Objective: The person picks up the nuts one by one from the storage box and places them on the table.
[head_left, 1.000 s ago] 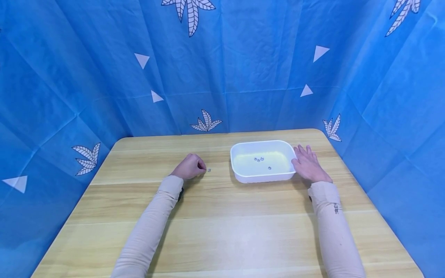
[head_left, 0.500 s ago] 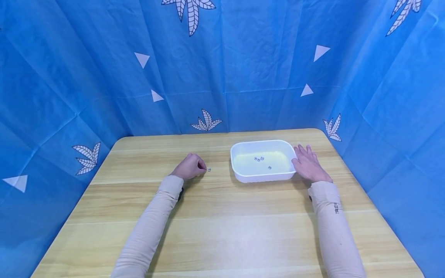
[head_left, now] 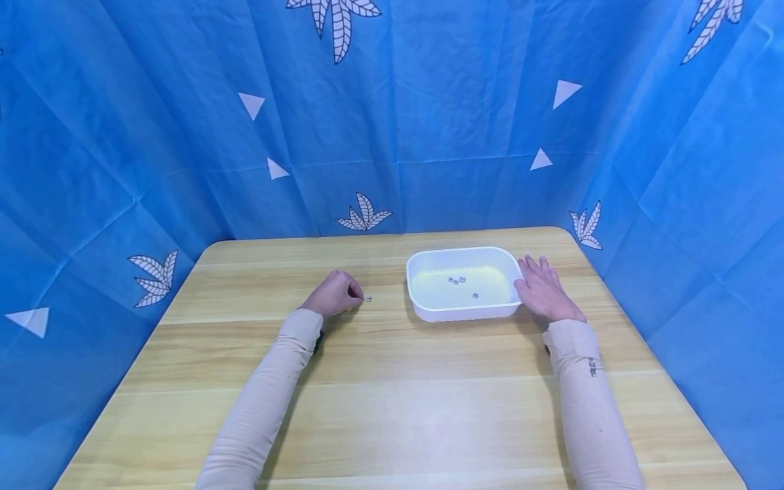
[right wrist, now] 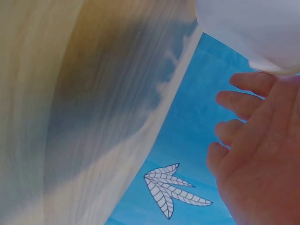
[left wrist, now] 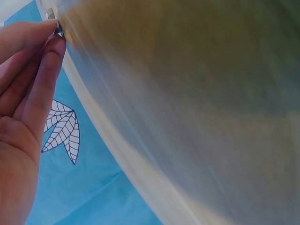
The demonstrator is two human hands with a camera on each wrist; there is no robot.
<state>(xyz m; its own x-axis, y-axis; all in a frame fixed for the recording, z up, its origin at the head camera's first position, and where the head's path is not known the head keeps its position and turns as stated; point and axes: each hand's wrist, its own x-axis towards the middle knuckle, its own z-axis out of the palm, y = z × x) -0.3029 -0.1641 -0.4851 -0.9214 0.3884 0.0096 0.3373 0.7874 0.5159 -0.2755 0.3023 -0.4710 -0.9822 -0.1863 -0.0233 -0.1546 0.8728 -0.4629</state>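
My left hand (head_left: 333, 295) is at the table's left middle, pinching a small silver metal nut (left wrist: 58, 31) between thumb and fingertips. Just beyond the fingertips, a second nut (head_left: 369, 299) lies on the wooden table; the left wrist view shows it (left wrist: 50, 14) too. To the right stands a white rectangular tray (head_left: 465, 314) with several similar nuts (head_left: 456, 282) on its floor. My right hand (head_left: 545, 291) rests against the tray's right end, its fingers extended and its thumb near the rim. In the right wrist view the thumb is hidden.
The wooden table (head_left: 392, 395) reaches back to a blue curtain (head_left: 453, 136) with white leaf and triangle prints, which encloses the back and both sides. The tray stands near the table's back right.
Almost nothing moves. The left fingertips shift very slightly by the loose nut, and a bit of metal now shows at them. The right hand and tray stay put.
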